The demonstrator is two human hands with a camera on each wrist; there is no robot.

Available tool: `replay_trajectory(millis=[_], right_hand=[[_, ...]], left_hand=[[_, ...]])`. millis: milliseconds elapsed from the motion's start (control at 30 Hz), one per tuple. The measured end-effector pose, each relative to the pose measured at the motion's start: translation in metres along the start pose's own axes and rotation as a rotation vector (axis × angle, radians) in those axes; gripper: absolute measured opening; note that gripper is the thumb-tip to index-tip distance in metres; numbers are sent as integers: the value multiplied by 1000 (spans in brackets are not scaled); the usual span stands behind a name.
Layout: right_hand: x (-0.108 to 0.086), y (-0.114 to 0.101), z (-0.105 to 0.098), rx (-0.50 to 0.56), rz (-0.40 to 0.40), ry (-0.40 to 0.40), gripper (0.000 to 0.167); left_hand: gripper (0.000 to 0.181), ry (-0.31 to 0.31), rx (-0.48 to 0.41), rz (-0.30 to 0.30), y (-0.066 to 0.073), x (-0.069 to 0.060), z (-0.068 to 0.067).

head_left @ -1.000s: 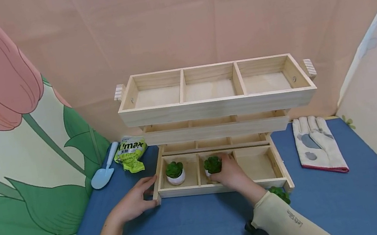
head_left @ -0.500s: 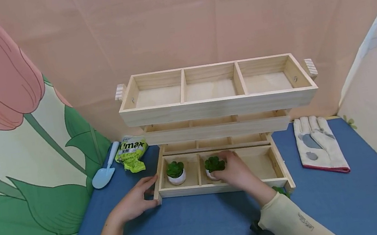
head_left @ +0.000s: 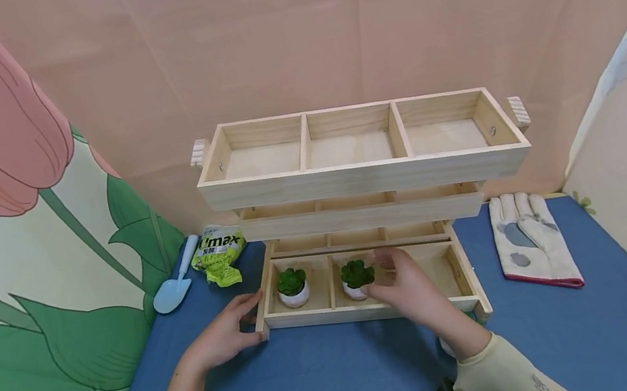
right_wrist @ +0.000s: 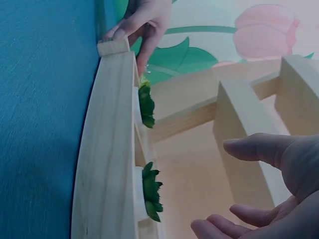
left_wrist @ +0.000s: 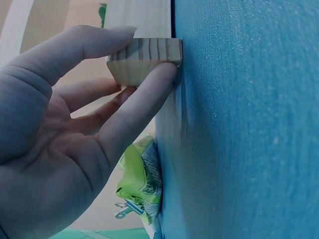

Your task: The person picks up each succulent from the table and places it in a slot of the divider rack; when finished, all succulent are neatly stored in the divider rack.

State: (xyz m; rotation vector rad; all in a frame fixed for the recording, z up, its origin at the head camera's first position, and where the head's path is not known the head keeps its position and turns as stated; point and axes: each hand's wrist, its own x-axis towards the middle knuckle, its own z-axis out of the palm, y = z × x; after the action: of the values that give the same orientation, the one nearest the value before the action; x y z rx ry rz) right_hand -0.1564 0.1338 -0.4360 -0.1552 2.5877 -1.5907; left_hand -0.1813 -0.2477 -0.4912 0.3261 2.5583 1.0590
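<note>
My left hand grips the left end of the wooden rack's bottom frame; in the left wrist view its thumb and fingers pinch the wood end. A small potted succulent stands in the middle compartment of the bottom tray, and another potted succulent stands in the left one. My right hand is just right of the middle pot, thumb and fingers spread and holding nothing. In the right wrist view, the right hand shows apart from the middle succulent.
Two more wooden tiers rise behind, the top one with three compartments. A blue trowel and a green bag lie at the left; white gloves lie at the right. Another pot is partly hidden behind my right forearm.
My right hand has let go of the middle pot and moved slightly right, with its fingers spreading. The pot stands in the compartment. My left hand has stayed at the frame's end.
</note>
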Motion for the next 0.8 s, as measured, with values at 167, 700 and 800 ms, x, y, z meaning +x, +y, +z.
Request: replay_trajectory(millis=[167, 700, 800], right_hand=[[-12, 0, -11, 46, 5, -7, 73], [-54, 35, -48, -138, 0, 56, 79], [-62, 46, -54, -175, 24, 70, 79]], left_hand=[[92, 0, 3, 5, 0, -1, 0], [91, -4, 13, 22, 3, -1, 1], [91, 0, 11, 17, 3, -2, 1]])
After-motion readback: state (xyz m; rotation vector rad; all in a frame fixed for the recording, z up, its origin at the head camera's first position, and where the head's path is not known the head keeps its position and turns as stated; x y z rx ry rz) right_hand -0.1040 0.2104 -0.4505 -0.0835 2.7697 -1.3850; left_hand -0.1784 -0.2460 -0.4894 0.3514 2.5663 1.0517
